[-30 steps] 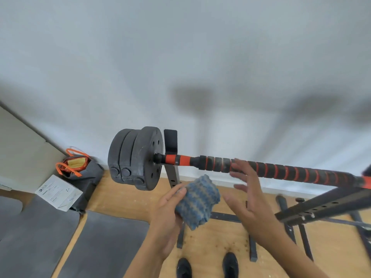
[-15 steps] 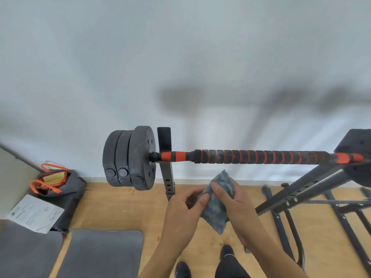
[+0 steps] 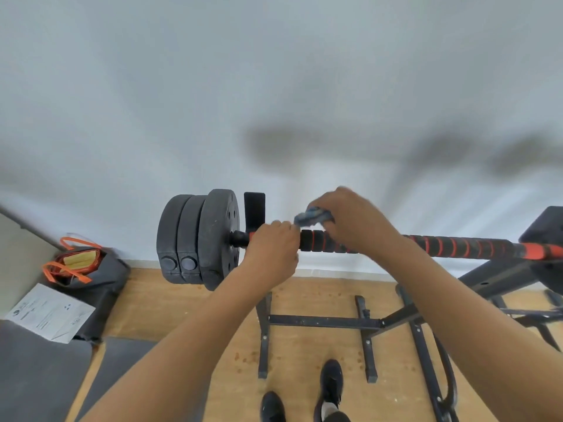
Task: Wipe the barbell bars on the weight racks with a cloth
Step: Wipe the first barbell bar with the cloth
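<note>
bar (image 3: 457, 246) on rack (image 3: 323, 321), wall (image 3: 274, 71) behind
plates (image 3: 198, 239) at bar L end; left grip (image 3: 272, 248) on bar beside them, right grip (image 3: 350, 220) w/ cloth (image 3: 310, 217) just R; bag (image 3: 100, 275) + paper (image 3: 48, 313) on floor (image 3: 182, 300), far L

The right hand (image 3: 356, 222) hides most of the cloth (image 3: 308, 216).

i'm looking at a pale grey wall (image 3: 152, 86) carrying soft shadows and meeting a wooden floor (image 3: 170, 303). grey mats (image 3: 39, 379) are lying at left, a printed sheet (image 3: 48, 313) sitting beside a dark bag (image 3: 103, 278).
</note>
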Action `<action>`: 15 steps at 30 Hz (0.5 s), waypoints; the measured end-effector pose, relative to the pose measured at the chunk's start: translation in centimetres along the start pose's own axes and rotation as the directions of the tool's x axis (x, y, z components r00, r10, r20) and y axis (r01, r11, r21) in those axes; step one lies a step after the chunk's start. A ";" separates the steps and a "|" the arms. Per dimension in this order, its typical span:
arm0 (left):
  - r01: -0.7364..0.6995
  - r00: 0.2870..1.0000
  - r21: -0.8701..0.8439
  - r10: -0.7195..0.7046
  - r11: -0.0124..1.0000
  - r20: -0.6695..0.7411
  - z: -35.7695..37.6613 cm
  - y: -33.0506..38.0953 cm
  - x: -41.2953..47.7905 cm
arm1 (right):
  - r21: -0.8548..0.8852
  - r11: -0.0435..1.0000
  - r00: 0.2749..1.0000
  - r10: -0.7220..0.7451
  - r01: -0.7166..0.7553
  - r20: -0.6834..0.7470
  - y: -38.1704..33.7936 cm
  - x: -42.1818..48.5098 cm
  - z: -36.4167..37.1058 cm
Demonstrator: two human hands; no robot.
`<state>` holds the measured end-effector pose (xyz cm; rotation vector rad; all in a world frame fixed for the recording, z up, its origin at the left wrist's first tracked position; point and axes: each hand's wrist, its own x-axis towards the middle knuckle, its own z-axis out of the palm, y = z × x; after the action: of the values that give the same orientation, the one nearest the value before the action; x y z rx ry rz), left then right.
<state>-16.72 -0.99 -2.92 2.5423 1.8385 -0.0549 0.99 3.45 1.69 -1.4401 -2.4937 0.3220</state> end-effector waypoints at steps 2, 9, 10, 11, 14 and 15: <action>0.015 0.999 0.124 -0.019 0.992 0.033 0.8 -0.1 0.3 | 0.079 0.997 0.997 -0.008 0.001 0.078 0.0 -0.2 1.6; -0.013 0.998 -0.021 0.014 1.000 0.067 0.9 -1.0 1.7 | -0.011 0.991 0.989 -0.135 0.135 -0.059 -0.7 -3.1 4.5; -0.024 0.996 -0.047 0.028 0.999 0.084 0.8 -1.2 1.8 | -0.013 0.988 0.985 -0.154 0.154 -0.081 -0.7 -3.5 4.7; -0.032 0.994 -0.064 0.038 0.997 0.101 0.8 -1.4 1.9 | -0.021 0.985 0.980 -0.171 0.169 -0.105 -0.6 -3.8 4.8; -0.037 0.987 -0.107 0.053 0.994 0.152 0.7 -1.8 2.3 | -0.016 0.984 0.979 -0.181 0.180 -0.093 -0.8 -5.5 5.4; -0.033 0.986 -0.129 0.053 0.991 0.157 0.6 -1.9 2.4 | -0.021 0.980 0.978 -0.201 0.200 -0.063 -0.8 -6.3 5.9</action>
<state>-17.83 1.83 -3.58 2.4142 1.6736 -0.1349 1.51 -2.83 -4.23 -1.1704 -2.5652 0.2156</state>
